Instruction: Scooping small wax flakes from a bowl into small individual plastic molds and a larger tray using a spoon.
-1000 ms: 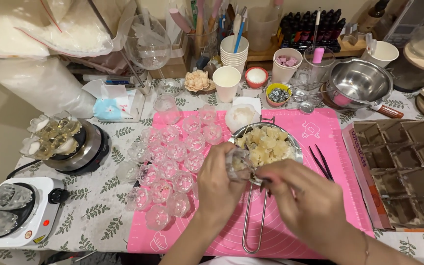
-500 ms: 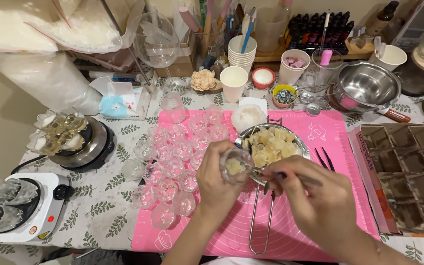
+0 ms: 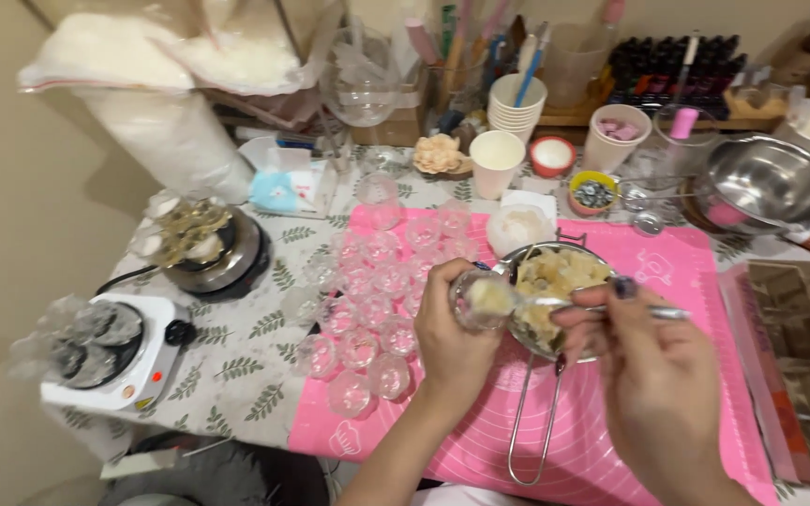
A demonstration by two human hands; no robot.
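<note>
Cluttered with craft supplies, the work table (image 3: 236, 361) wears a leaf-print cloth with a pink silicone mat (image 3: 677, 375) laid over it.

From the head camera, the left hand (image 3: 452, 342) is curled around a small clear cup (image 3: 480, 298), fingers wrapped about its wall, tilting its mouth toward the right. The cup sits just above the mat, touching the rim of a metal strainer (image 3: 555, 281) heaped with pale yellow waxy chunks (image 3: 564, 272). The right hand (image 3: 653, 379) pinches a slim metal spoon handle (image 3: 663, 313) between thumb and fingertips, the bowl end reaching into the cup's mouth.

Left of the hands stands a cluster of empty clear cups (image 3: 367, 319). Further left are a white hotplate (image 3: 114, 361) and a round black one (image 3: 213, 248).

Filling goes best, I judge, with the cup kept close over the strainer so stray bits drop back in, small scoops, and a steady tilt.
</note>
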